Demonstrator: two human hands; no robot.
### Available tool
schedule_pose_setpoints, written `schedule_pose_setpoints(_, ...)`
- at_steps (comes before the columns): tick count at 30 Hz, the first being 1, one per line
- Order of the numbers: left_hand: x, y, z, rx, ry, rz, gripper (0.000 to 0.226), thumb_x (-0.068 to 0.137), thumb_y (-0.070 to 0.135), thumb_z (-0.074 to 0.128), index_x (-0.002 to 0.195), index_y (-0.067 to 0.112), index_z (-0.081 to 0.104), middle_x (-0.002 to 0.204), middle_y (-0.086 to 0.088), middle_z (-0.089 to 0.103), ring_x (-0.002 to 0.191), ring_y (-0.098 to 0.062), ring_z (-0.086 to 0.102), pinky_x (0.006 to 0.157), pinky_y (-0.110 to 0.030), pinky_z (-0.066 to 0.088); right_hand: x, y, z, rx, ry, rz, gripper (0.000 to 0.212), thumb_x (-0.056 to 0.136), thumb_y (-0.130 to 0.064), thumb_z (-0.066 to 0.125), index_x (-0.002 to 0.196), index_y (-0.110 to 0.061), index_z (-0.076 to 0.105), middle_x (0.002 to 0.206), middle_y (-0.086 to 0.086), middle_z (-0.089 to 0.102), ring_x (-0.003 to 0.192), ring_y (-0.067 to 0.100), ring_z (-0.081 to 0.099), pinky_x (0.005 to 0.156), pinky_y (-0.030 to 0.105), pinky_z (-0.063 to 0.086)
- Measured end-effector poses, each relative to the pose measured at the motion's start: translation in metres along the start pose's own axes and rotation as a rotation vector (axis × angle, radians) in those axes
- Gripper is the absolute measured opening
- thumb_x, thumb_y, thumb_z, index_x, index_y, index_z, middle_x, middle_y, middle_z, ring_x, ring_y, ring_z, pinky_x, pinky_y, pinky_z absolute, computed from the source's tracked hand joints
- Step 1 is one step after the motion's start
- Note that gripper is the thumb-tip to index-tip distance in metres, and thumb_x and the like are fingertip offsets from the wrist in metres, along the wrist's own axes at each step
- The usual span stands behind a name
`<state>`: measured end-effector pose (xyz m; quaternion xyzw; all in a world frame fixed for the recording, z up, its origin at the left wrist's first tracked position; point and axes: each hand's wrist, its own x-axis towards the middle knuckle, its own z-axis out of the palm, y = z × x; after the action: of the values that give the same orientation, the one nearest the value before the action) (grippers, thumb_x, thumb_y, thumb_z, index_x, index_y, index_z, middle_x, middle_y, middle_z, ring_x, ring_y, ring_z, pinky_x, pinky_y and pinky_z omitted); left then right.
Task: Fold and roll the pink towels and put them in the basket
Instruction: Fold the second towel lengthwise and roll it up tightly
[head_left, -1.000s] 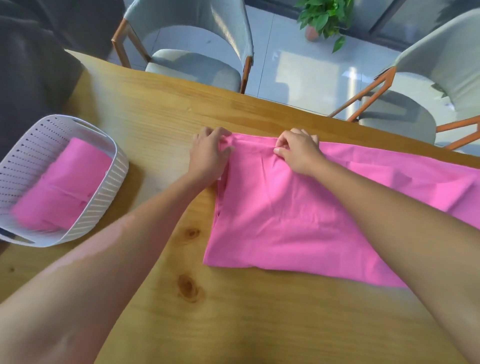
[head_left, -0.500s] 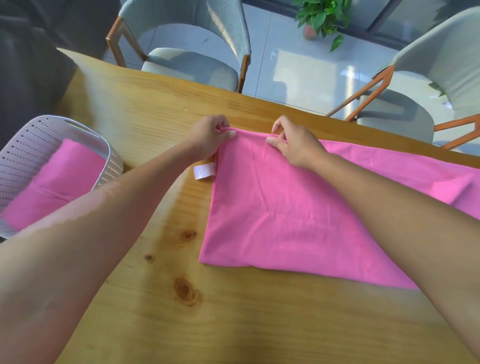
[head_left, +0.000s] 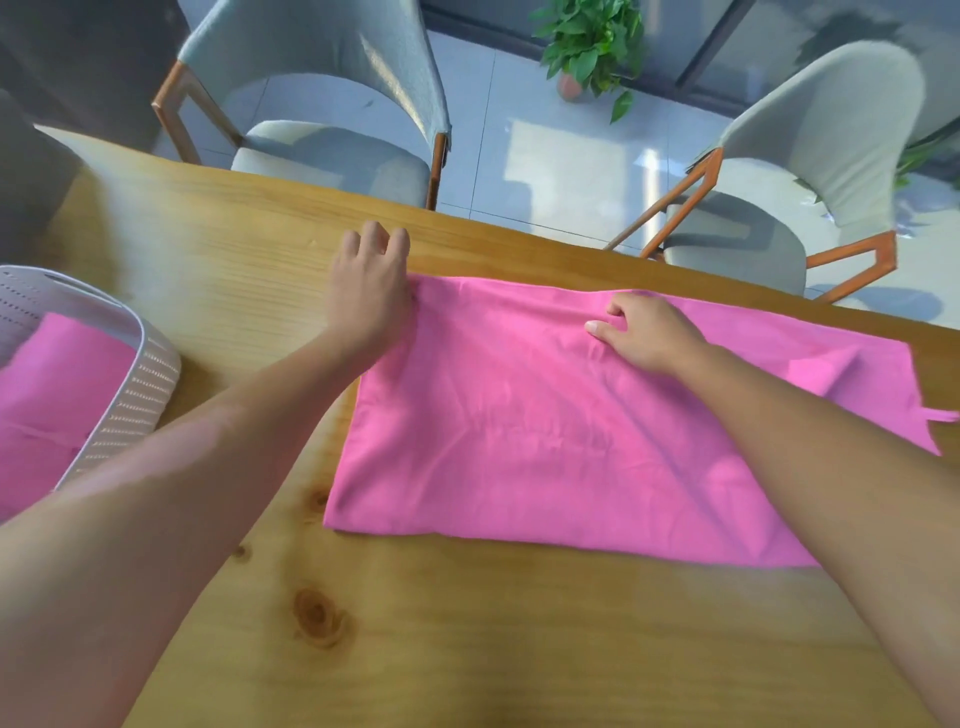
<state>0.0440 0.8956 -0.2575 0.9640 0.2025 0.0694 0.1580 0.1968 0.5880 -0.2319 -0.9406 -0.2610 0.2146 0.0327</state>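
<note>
Flat on the counter (head_left: 467, 649) lies the pink towel (head_left: 545, 441); left hand (head_left: 370, 291), fingers loosely spread, rests at its far-left corner, right hand (head_left: 644, 338) seemingly pinching its far edge.

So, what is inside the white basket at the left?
Inside the white basket lies a pink towel, apparently folded. The left forearm and the frame edge cover part of it, and whatever lies beneath it cannot be seen.

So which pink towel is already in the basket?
The towel on the left, inside the white basket. The other towel lies flat on the table under both hands.
</note>
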Motion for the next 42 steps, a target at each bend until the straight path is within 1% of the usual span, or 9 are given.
schedule_pose_setpoints(4,-0.007,0.051,0.011,-0.026,-0.068,0.2,0.025,0.098,0.017,0.053,0.121,0.012,0.061,0.12,-0.012,0.061,0.108,-0.035,0.051,0.09,-0.045,0.042,-0.016,0.044,-0.008,-0.03,-0.035,0.055,0.034,0.094,-0.059,0.052,0.09,-0.025,0.057,0.094,-0.003,0.063,0.09,0.023,0.057,0.08,0.038,0.047)
schedule_pose_setpoints(9,-0.004,0.12,0.035,-0.167,-0.229,0.239,0.037,0.099,0.028,0.058,0.134,0.017,0.059,0.133,-0.01,0.058,0.12,-0.035,0.05,0.099,-0.045,0.039,-0.046,0.129,-0.017,-0.145,-0.082,0.123,0.029,0.095,-0.054,0.053,0.096,-0.026,0.053,0.104,0.002,0.065,0.097,0.026,0.057,0.081,0.036,0.041)
schedule_pose_setpoints(16,0.007,0.178,0.055,-0.115,-0.366,0.21,0.03,0.094,0.048,0.064,0.107,0.02,0.062,0.113,0.0,0.061,0.114,-0.029,0.045,0.092,-0.042,0.03,-0.069,0.223,-0.027,-0.269,-0.091,0.154,0.018,0.1,-0.039,0.05,0.106,-0.023,0.054,0.12,0.005,0.065,0.116,0.03,0.052,0.104,0.042,0.032)
schedule_pose_setpoints(20,0.015,0.189,0.052,-0.199,-0.323,0.135,0.018,0.101,0.033,0.055,0.101,0.015,0.051,0.09,-0.008,0.062,0.097,-0.036,0.057,0.081,-0.042,0.036,-0.066,0.235,-0.042,-0.107,0.161,0.089,0.017,0.102,-0.032,0.047,0.111,-0.018,0.053,0.119,0.009,0.066,0.11,0.037,0.054,0.094,0.045,0.043)
schedule_pose_setpoints(23,0.022,0.19,0.05,-0.249,-0.276,0.029,0.022,0.103,0.03,0.052,0.111,0.009,0.051,0.092,-0.021,0.066,0.084,-0.04,0.061,0.069,-0.044,0.044,-0.048,0.234,-0.052,-0.146,0.378,-0.002,0.016,0.101,-0.03,0.049,0.105,-0.015,0.054,0.107,0.012,0.067,0.099,0.035,0.06,0.088,0.044,0.041)
schedule_pose_setpoints(25,0.024,0.193,0.053,-0.203,-0.247,-0.026,0.023,0.103,0.031,0.052,0.112,0.009,0.051,0.095,-0.022,0.066,0.087,-0.04,0.061,0.07,-0.045,0.046,-0.037,0.23,-0.053,-0.126,0.442,0.053,0.021,0.099,-0.032,0.054,0.109,-0.013,0.055,0.109,0.012,0.064,0.105,0.034,0.056,0.092,0.045,0.04)
schedule_pose_setpoints(32,0.02,0.22,0.08,0.022,-0.103,-0.031,0.027,0.096,0.032,0.059,0.113,0.011,0.055,0.116,-0.02,0.061,0.112,-0.041,0.053,0.096,-0.053,0.037,-0.062,0.261,-0.023,-0.049,0.349,0.247,0.035,0.104,-0.027,0.046,0.136,-0.012,0.047,0.135,0.013,0.054,0.124,0.034,0.048,0.102,0.045,0.039)
schedule_pose_setpoints(38,0.023,0.281,0.102,0.021,-0.136,0.078,0.029,0.096,0.038,0.055,0.113,0.014,0.058,0.114,-0.016,0.059,0.11,-0.038,0.05,0.098,-0.052,0.032,-0.104,0.361,-0.02,-0.045,0.192,0.382,0.034,0.105,-0.018,0.042,0.137,-0.009,0.048,0.144,0.016,0.047,0.13,0.037,0.044,0.103,0.049,0.042)
schedule_pose_setpoints(42,0.03,0.326,0.119,-0.014,-0.186,0.147,0.032,0.097,0.043,0.055,0.116,0.017,0.059,0.119,-0.013,0.059,0.116,-0.036,0.048,0.099,-0.049,0.03,-0.104,0.398,-0.021,0.097,0.297,0.433,0.038,0.102,-0.024,0.053,0.137,-0.011,0.05,0.137,0.015,0.051,0.123,0.037,0.05,0.1,0.047,0.045)
